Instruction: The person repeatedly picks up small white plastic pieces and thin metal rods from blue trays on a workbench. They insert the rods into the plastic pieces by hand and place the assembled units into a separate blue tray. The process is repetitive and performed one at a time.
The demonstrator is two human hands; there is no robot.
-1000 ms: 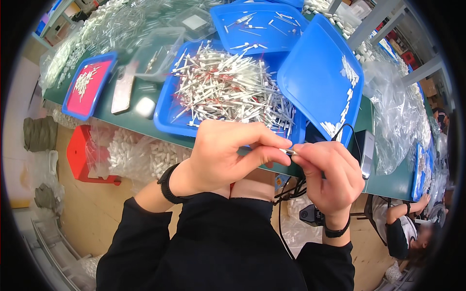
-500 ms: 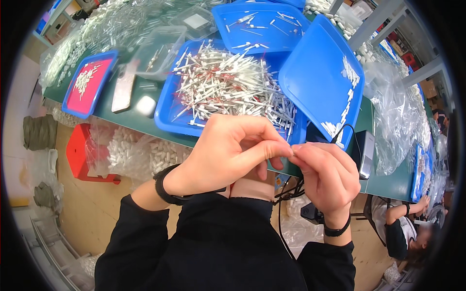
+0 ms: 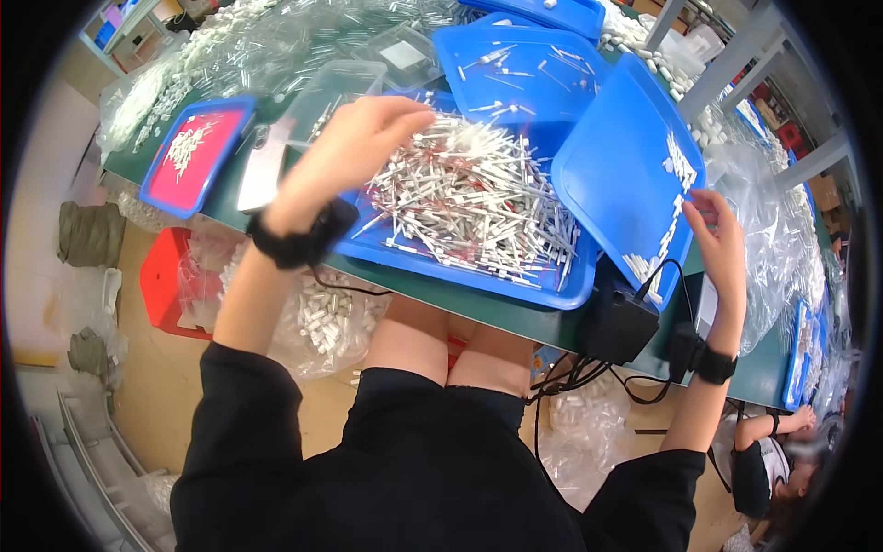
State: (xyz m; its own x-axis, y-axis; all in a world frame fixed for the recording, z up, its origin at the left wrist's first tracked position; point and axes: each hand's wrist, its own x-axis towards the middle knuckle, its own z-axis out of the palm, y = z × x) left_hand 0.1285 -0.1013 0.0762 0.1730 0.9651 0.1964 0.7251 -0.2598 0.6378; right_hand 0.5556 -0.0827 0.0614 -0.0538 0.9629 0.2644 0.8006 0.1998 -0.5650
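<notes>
My left hand (image 3: 361, 138) is over the upper left of a heap of thin white sticks with reddish strands (image 3: 469, 198) in a large blue tray (image 3: 552, 293). Its fingers stretch to the right, loosely bent, with nothing visible in them. Far to the right, my right hand (image 3: 719, 241) reaches the right edge of a tilted blue tray (image 3: 616, 175). Its thumb and fingertips are apart beside a row of small white tubular pieces (image 3: 679, 166). A dark band sits on each wrist.
A pink-bottomed tray (image 3: 196, 161) with white pieces and a phone (image 3: 264, 167) lie left. Another blue tray (image 3: 524, 78) holds loose sticks behind the heap. A black box (image 3: 622, 324) with cables is at the front edge. At far right is a co-worker's arm (image 3: 773, 425).
My hands, fingertips together in front of the tray before, have parted. The left has moved up and left over the heap, the right up and right to the white pieces. The view has shifted slightly.
</notes>
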